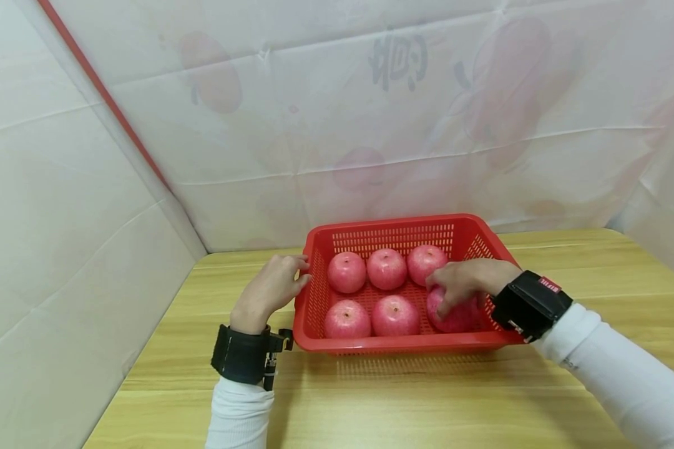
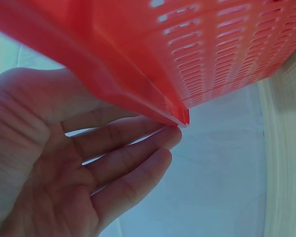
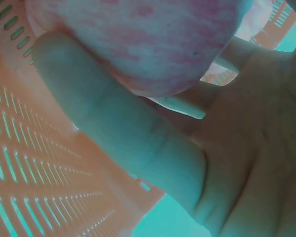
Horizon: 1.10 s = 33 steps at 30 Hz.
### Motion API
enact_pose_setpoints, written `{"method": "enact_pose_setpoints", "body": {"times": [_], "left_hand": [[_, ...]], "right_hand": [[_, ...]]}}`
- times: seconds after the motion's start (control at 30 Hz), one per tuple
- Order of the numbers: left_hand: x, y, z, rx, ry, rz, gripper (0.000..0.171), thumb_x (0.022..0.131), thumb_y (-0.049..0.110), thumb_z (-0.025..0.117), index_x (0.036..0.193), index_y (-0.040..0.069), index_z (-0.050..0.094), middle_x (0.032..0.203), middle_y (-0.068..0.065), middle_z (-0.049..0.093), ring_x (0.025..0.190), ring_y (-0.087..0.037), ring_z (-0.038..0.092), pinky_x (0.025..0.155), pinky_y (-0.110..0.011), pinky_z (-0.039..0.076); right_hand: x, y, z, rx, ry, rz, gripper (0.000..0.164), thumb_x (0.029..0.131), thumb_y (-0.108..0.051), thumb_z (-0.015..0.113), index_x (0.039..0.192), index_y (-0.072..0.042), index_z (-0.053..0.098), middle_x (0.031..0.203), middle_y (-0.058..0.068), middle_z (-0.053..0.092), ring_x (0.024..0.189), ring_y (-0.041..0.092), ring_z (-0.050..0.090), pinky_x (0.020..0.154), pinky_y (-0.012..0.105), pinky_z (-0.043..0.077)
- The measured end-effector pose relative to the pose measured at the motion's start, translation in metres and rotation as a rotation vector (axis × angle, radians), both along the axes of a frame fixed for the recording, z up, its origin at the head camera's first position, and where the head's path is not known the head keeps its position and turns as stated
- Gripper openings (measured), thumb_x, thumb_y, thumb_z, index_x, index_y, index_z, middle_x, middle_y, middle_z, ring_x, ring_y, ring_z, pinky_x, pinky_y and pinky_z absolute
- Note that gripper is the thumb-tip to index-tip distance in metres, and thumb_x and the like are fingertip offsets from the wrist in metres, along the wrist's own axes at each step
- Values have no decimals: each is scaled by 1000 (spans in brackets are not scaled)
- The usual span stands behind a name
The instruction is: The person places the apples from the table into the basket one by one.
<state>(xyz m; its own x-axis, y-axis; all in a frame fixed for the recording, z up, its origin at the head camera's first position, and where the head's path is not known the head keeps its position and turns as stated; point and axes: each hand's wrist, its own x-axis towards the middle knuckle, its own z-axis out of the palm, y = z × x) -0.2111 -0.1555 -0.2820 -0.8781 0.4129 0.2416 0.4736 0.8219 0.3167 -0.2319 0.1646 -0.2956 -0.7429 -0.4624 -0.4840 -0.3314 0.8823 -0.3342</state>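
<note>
A red plastic basket [image 1: 395, 343] with slotted walls holds several pinkish-red apples, a back row including one apple [image 1: 346, 272] at the left and a front row including another apple [image 1: 395, 315]. My right hand [image 1: 468, 279] reaches over the basket's right side and grips the front-right apple [image 1: 451, 315], its thumb along the near side. In the right wrist view the held apple [image 3: 143, 44] lies between the thumb and the other fingers. At the left end, my left hand [image 1: 275, 284] touches the basket's rim. The left wrist view has its fingers [image 2: 133, 182] fairly straight against the rim's underside.
The basket stands on a light wood-grain table [image 1: 404, 399]. A pale printed sheet [image 1: 292, 143] hangs behind it, and another white sheet [image 1: 62, 249] borders the left. Both wrists wear black straps, including the left strap [image 1: 240, 354].
</note>
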Motion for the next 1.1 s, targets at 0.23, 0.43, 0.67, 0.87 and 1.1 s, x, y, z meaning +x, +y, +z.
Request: {"method": "enact_pose_setpoints", "body": {"times": [0.23, 0.43, 0.67, 0.87, 1.1], "left_hand": [[-1, 0, 0, -6, 8, 1, 15, 83, 7, 60, 95, 2, 67, 101, -13, 64, 56, -12, 47, 48, -23, 43], [-1, 0, 0, 4, -9, 2, 17, 83, 7, 61, 98, 1, 67, 109, -16, 61, 57, -12, 49, 48, -22, 44], [0, 0, 0, 4, -18, 15, 17, 84, 8, 60, 99, 2, 67, 99, -12, 64, 52, -11, 47, 46, -22, 44], [0, 1, 0, 5, -21, 18, 18, 84, 8, 61, 100, 1, 66, 102, -14, 64, 52, -12, 47, 46, -22, 44], [0, 1, -1, 3, -24, 20, 18, 84, 8, 60, 100, 1, 66, 102, -13, 63, 52, -12, 47, 46, -22, 44]], "right_hand": [[1, 10, 15, -9, 176, 133, 68, 72, -47, 69, 121, -4, 50, 110, 13, 55, 97, 24, 49, 86, 47, 43], [1, 28, 35, -93, 335, 145, 61, 74, -47, 67, 116, -4, 54, 107, 10, 59, 90, 23, 51, 78, 46, 46], [0, 57, 46, -190, 413, 99, 50, 75, -40, 69, 109, -6, 58, 107, 10, 60, 85, 18, 56, 76, 45, 48], [-1, 76, 48, -256, 475, 66, 37, 75, -28, 71, 103, -4, 61, 98, 9, 62, 77, 17, 56, 64, 36, 51], [-5, 95, 38, -292, 490, 34, 22, 76, -12, 68, 97, -4, 64, 96, 13, 63, 78, 21, 60, 63, 37, 54]]}}
